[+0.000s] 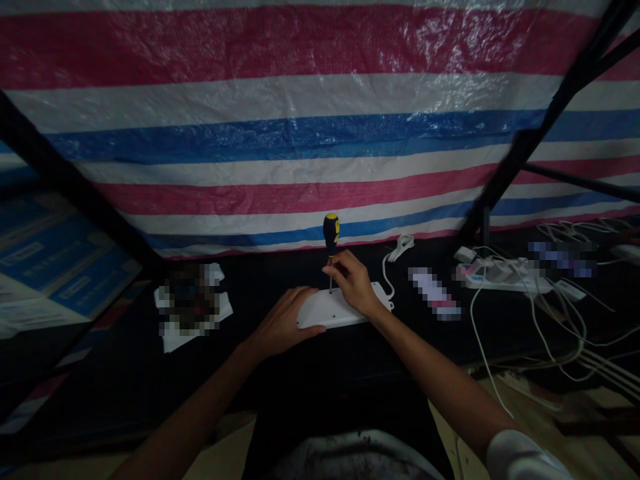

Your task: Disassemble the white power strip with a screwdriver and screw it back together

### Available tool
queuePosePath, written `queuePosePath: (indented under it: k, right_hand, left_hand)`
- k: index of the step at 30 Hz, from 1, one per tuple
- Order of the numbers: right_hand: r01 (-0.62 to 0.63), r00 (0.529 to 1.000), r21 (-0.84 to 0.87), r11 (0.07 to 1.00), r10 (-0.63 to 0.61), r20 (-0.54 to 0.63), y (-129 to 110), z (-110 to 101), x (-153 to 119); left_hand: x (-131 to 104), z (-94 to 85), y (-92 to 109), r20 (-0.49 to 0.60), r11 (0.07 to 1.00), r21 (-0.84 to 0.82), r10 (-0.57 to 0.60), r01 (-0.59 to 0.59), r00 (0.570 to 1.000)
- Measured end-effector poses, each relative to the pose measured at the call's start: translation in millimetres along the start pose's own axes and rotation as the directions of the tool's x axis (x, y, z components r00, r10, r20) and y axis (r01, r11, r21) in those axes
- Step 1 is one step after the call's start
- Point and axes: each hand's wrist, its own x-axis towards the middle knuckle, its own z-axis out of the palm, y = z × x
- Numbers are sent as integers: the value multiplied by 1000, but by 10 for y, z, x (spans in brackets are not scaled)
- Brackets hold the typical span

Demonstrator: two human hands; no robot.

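Observation:
A white power strip (350, 313) lies on the black table, its face with small screw holes turned up. My left hand (287, 317) is wrapped round its left end. A screwdriver (331, 235) with a black and yellow handle stands upright, its tip at a hole near the strip's far edge. The fingers of my right hand (353, 277) pinch the screwdriver's shaft just below the handle. From the strip's right end runs a white cord (387, 270), bundled at the back.
At the right, another white power strip (510, 277) holds several plugs among tangled white cables (535, 320). A blurred-out flat object (434, 293) lies nearer. White papers (225, 307) surround a blurred-out patch at left. Black metal bars (520, 150) and striped sheeting (300, 140) stand behind.

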Motion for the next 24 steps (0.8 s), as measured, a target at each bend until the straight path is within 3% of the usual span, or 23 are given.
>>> queuePosePath:
  k: [6,13,18,24]
  right_hand:
    - [-142,985,140,980,155,-80,54,59,-37]
    - [-46,998,76,996,48,-29,-21,53,-77]
    - [-5,998,33,999,7,-67,20,73,-61]
    - [-97,989,202,975,116,-89,89,102,-73]
  left_hand:
    - [8,1,-1,-15,1000,8,19,-19,1000]
    - [0,32,-43,-36,999,16,45,-45,998]
    - [-2,31,-54,-32,999,9,42,-42,999]
    - [-2,21,-42,-32,999,15,42,-42,999]
